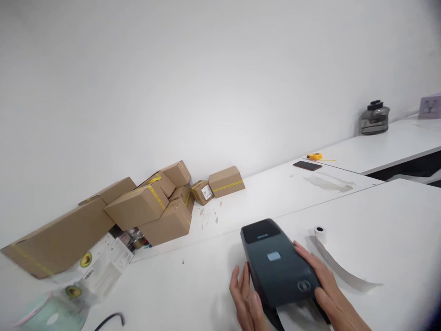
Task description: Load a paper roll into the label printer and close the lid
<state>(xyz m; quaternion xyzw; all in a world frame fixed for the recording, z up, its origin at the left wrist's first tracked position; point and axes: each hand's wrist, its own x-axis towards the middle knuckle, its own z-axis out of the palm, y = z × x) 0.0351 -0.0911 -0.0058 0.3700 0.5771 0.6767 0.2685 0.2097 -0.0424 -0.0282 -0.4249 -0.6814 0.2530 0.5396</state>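
A dark grey label printer (pixel 275 264) sits on the white table (pixel 379 220) near the front edge. My left hand (pixel 246 299) rests against the printer's left side with its fingers stretched out flat. My right hand (pixel 327 289) lies along the printer's right side, fingers curved over the top edge and thumb on the lid near the front. A small white paper roll (pixel 319 231) stands just right of the printer, with a long strip (pixel 344 271) unrolled across the table toward the right.
Several taped cardboard boxes (pixel 138 207) are piled against the wall at the left, with plastic packets (pixel 103 266) in front. A black cable (pixel 110 320) lies at the lower left. Farther back are a phone (pixel 308 165), a yellow tape measure (pixel 314 156) and a grey appliance (pixel 375 118).
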